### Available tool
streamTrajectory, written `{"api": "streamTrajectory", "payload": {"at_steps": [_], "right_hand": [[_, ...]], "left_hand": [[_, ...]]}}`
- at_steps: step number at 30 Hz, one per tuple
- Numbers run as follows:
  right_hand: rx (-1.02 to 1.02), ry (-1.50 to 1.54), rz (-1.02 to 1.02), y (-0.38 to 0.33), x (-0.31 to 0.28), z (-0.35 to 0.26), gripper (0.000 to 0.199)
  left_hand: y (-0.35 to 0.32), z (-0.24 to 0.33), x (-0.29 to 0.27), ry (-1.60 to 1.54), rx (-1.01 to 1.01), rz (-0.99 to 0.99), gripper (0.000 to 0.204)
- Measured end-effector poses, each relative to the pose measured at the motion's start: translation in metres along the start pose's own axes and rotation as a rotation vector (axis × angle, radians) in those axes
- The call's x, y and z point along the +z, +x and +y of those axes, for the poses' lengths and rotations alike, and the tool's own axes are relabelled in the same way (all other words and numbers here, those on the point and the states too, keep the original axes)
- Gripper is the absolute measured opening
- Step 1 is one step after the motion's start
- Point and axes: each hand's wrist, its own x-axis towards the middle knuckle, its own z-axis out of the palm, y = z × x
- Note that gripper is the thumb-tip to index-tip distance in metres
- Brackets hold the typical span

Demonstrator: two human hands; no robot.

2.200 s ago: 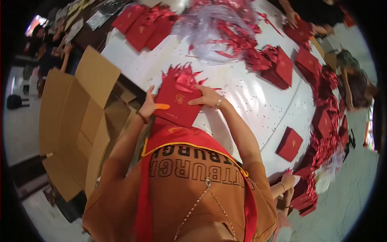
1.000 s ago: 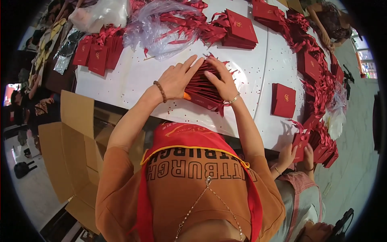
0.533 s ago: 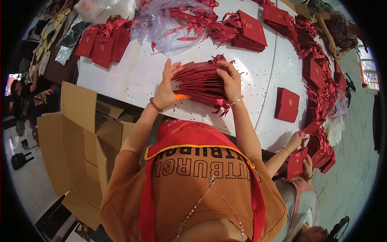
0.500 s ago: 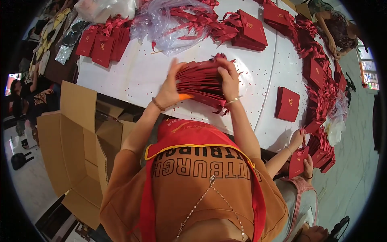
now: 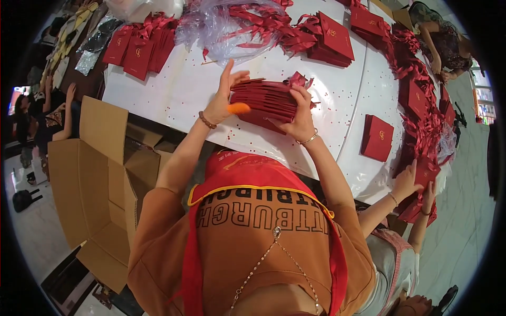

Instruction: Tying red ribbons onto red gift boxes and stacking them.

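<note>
A thick stack of flat red gift bags with ribbons (image 5: 263, 102) stands on edge on the white table in front of me. My left hand (image 5: 224, 102) lies along its left end, fingers stretched upward and apart. An orange cover is on its thumb, which points toward the stack's near side. Around the right end, by the bunched red ribbons (image 5: 300, 80), my right hand (image 5: 299, 113) is closed, with its fingers over the top and its thumb on the near side.
A small red pile (image 5: 377, 138) lies to the right. More red bags (image 5: 139, 55) and clear plastic wrap (image 5: 216, 31) lie farther back. An open cardboard box (image 5: 89, 195) is at my left. At the right, a co-worker's hands (image 5: 408, 184) handle a red bag.
My right hand has shifted its grip lower, with the thumb now on the near side. The stack looks more compressed. My left fingers have straightened. The co-worker's hands have moved up and right.
</note>
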Motion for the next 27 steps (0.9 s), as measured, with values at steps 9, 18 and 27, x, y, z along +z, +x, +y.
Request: {"api": "streamTrajectory", "payload": {"at_steps": [9,18,27], "right_hand": [[0.062,-0.020,0.007,-0.002,0.003,-0.014,0.121],[-0.006,-0.113,0.015,0.003,-0.005,0.002,0.099],[0.417,0.284,0.285,0.013,0.013,-0.014,0.061]], "left_hand": [[0.007,-0.004,0.019,-0.596,-0.248,0.216,0.067],[0.038,0.048,0.006,0.907,0.009,-0.546,0.069],[0.042,0.051,0.025,1.257,0.097,-0.518,0.091]]}}
